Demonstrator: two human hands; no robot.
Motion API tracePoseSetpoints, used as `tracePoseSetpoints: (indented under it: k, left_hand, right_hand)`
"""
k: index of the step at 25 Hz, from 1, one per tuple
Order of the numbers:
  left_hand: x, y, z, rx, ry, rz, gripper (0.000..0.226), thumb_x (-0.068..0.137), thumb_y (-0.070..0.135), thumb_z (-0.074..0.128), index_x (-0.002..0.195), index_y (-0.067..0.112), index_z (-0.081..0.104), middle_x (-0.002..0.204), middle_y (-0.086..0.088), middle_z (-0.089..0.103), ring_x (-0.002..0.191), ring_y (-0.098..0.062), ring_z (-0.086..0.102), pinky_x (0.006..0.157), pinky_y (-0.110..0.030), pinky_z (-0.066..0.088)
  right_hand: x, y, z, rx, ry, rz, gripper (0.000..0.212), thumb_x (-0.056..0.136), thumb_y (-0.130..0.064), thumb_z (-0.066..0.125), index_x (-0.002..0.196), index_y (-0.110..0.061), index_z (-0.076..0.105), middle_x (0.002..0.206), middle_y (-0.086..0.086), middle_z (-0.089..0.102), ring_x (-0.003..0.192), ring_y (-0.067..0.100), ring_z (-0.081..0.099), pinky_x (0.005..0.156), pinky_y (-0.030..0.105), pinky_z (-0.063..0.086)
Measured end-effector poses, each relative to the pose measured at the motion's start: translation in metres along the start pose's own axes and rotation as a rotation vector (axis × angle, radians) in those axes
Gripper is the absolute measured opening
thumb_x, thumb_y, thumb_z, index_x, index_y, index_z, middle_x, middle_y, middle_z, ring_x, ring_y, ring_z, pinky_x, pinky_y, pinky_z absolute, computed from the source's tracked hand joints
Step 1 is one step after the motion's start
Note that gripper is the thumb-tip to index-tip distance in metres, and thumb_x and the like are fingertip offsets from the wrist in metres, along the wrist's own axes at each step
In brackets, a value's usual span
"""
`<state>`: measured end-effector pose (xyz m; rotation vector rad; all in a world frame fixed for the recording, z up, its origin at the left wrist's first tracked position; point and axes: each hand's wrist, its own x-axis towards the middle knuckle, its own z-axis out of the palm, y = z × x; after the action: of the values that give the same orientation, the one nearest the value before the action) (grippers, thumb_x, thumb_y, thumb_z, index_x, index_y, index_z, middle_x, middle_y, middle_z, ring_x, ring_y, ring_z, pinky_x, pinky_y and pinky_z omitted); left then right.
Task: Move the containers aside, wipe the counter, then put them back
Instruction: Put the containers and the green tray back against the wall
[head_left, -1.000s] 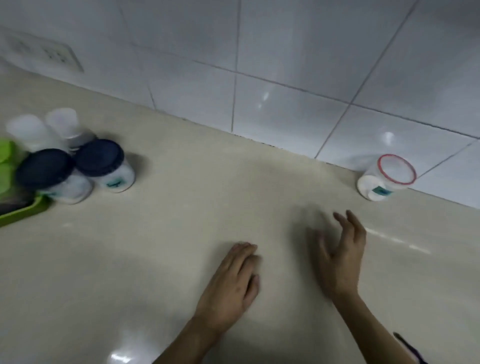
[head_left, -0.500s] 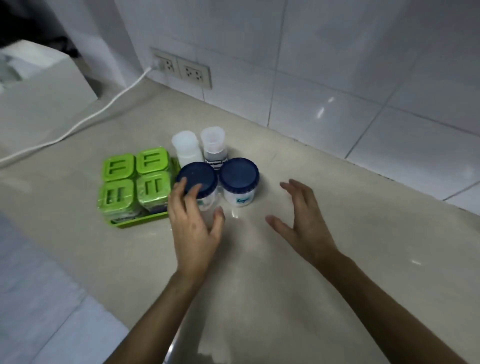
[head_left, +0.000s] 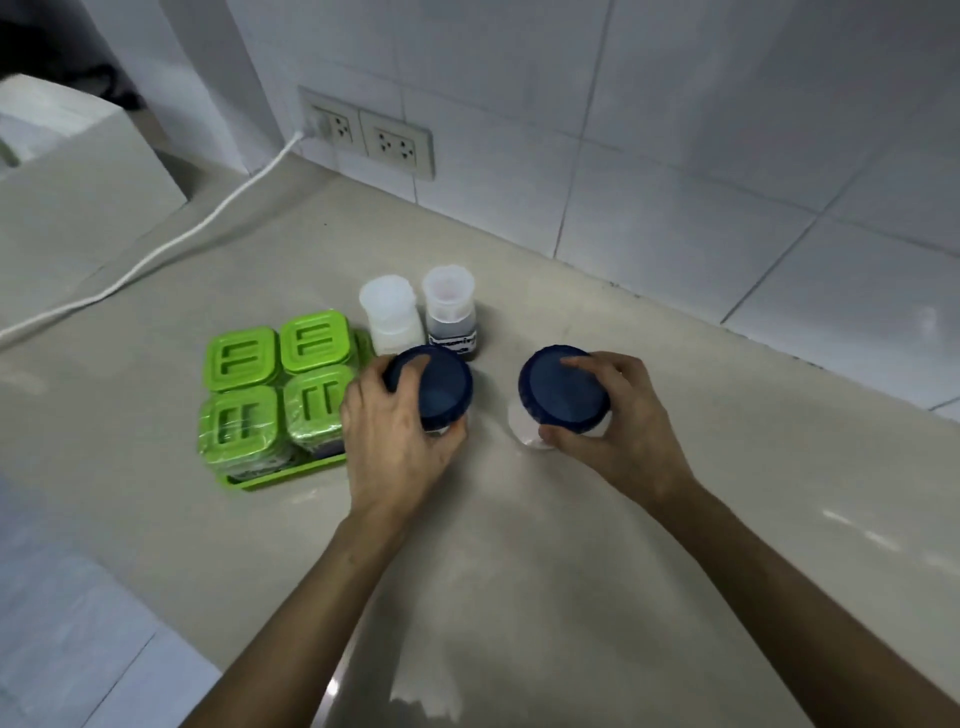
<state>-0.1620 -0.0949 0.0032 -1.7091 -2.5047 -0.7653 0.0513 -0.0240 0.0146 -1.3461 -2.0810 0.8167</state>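
Two blue-lidded jars are now gripped, where half a second ago the hands only reached for them. The left hand (head_left: 400, 436) wraps the left jar (head_left: 434, 387), just beside the green container set (head_left: 275, 395); the right hand (head_left: 618, 431) clasps the right jar (head_left: 563, 389), now tilted and drawn apart from its twin. This looks like the start of a carry, though whether aside or back I cannot tell. Two small clear-capped bottles (head_left: 421, 317) stand just behind. The beige counter (head_left: 519, 571) meets white wall tiles (head_left: 675, 156) at its back edge, where sockets (head_left: 366, 132) feed a white cable (head_left: 171, 244).
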Motion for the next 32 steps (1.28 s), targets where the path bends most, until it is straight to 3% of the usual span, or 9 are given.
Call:
tracePoseSetpoints:
  k: [3,6,9,12,18,22,25,28,32]
  left_hand:
    - [-0.023,0.048,0.001,-0.152,-0.023,0.162,0.068,0.066,0.042,0.075,0.126,0.019,0.051,0.128,-0.014,0.049,0.113,-0.031,0.044,0.096,-0.037,0.04]
    - [-0.045,0.124,0.025,-0.297,-0.135,0.286,0.073,0.067,0.04,0.077,0.13,0.019,0.049,0.131,-0.011,0.046,0.116,-0.028,0.043,0.09,-0.031,0.044]
    - [-0.055,0.214,0.059,-0.387,-0.24,0.389,0.074,0.066,0.038,0.078,0.129,0.02,0.046,0.132,-0.006,0.044,0.117,-0.025,0.045,0.078,-0.027,0.047]
    - [-0.057,0.291,0.092,-0.407,-0.289,0.448,0.07,0.066,0.039,0.078,0.126,0.022,0.045,0.131,-0.003,0.042,0.117,-0.022,0.045,0.071,-0.031,0.052]
    - [-0.043,0.386,0.148,-0.359,-0.377,0.445,0.069,0.069,0.037,0.078,0.125,0.021,0.043,0.13,-0.006,0.036,0.12,-0.025,0.04,0.077,-0.036,0.052]
    - [-0.038,0.421,0.173,-0.304,-0.383,0.484,0.068,0.07,0.034,0.078,0.126,0.017,0.043,0.128,-0.011,0.037,0.118,-0.029,0.041,0.089,-0.038,0.052]
    - [-0.038,0.435,0.181,-0.373,-0.441,0.493,0.073,0.07,0.025,0.079,0.132,0.016,0.041,0.13,-0.013,0.037,0.119,-0.029,0.043,0.099,-0.034,0.046]
    - [-0.043,0.417,0.175,-0.442,-0.498,0.525,0.077,0.075,0.01,0.074,0.141,0.018,0.034,0.137,-0.011,0.034,0.126,-0.024,0.042,0.107,-0.028,0.038]
    - [-0.05,0.333,0.147,-0.423,-0.473,0.52,0.051,0.086,0.01,0.062,0.134,0.013,0.043,0.133,-0.006,0.041,0.123,-0.019,0.045,0.101,-0.019,0.035]
  right_hand:
    - [-0.036,0.045,-0.065,-0.025,0.116,0.093,0.071,0.062,-0.037,0.085,0.124,-0.034,0.051,0.129,-0.004,0.044,0.111,0.009,0.047,0.087,0.025,0.048]
    - [-0.066,0.105,-0.144,-0.112,0.266,0.31,0.069,0.06,-0.036,0.085,0.122,-0.031,0.054,0.127,0.0,0.047,0.108,0.014,0.05,0.089,0.034,0.051]
    - [-0.085,0.162,-0.218,-0.224,0.36,0.475,0.069,0.062,-0.037,0.084,0.124,-0.028,0.055,0.128,0.005,0.046,0.111,0.022,0.052,0.087,0.027,0.043]
    - [-0.089,0.205,-0.266,-0.335,0.312,0.512,0.071,0.063,-0.04,0.083,0.125,-0.024,0.053,0.128,0.006,0.046,0.109,0.025,0.054,0.084,0.027,0.044]
    - [-0.095,0.247,-0.291,-0.438,0.385,0.515,0.071,0.068,-0.052,0.076,0.127,-0.022,0.051,0.125,0.009,0.054,0.107,0.029,0.054,0.082,0.035,0.046]
    - [-0.1,0.259,-0.297,-0.786,0.36,0.487,0.071,0.073,-0.07,0.056,0.128,-0.026,0.052,0.118,0.008,0.064,0.11,0.031,0.048,0.091,0.042,0.033]
    - [-0.103,0.266,-0.305,-0.902,0.259,0.459,0.075,0.076,-0.072,0.05,0.135,-0.025,0.047,0.13,0.012,0.056,0.12,0.034,0.043,0.098,0.044,0.031]
    - [-0.116,0.261,-0.3,-0.89,0.254,0.339,0.074,0.079,-0.06,0.059,0.14,-0.021,0.041,0.144,0.017,0.042,0.134,0.037,0.034,0.11,0.05,0.026]
    - [-0.138,0.232,-0.264,-0.793,0.249,0.103,0.053,0.082,-0.034,0.067,0.129,-0.016,0.049,0.133,0.015,0.05,0.122,0.034,0.048,0.101,0.047,0.039]
